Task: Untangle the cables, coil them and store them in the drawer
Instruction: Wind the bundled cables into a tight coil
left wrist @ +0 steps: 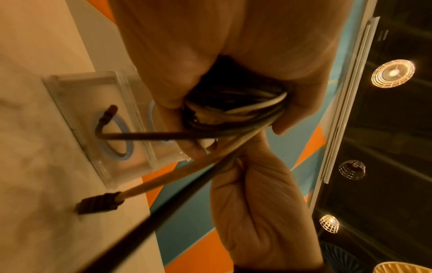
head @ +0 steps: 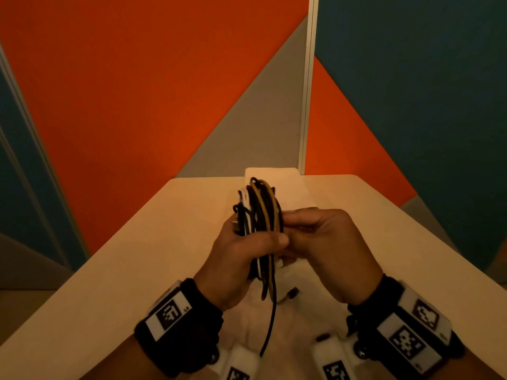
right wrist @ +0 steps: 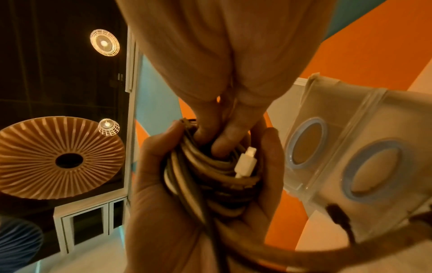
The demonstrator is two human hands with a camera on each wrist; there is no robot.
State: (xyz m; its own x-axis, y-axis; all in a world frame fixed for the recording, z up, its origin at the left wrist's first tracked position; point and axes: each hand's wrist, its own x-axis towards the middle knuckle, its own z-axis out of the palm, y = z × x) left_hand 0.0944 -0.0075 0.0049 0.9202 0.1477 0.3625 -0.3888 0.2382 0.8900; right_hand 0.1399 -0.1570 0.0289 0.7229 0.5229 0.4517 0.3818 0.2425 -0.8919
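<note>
2 hands (head: pixel 277 242) — 1 cable bundle (head: pixel 260 212)

The cables (head: pixel 260 215) sit between the fingers (head: pixel 296 218) of both hands, above the table (head: pixel 131 256); the drawer box (head: pixel 290 187) lies beyond the fingertips.

Orange (head: pixel 142 86), grey (head: pixel 260 116) and teal (head: pixel 411 78) wall panels cut in slanting shapes, split by a pale upright post (head: pixel 308 86). Below, a light tabletop (head: pixel 115 272). Overhead (in the wrist views) a dark ceiling (left wrist: pixel 397 129), glowing wire-cage lamps (left wrist: pixel 392 73) and a ribbed round shade (right wrist: pixel 58 158).
</note>
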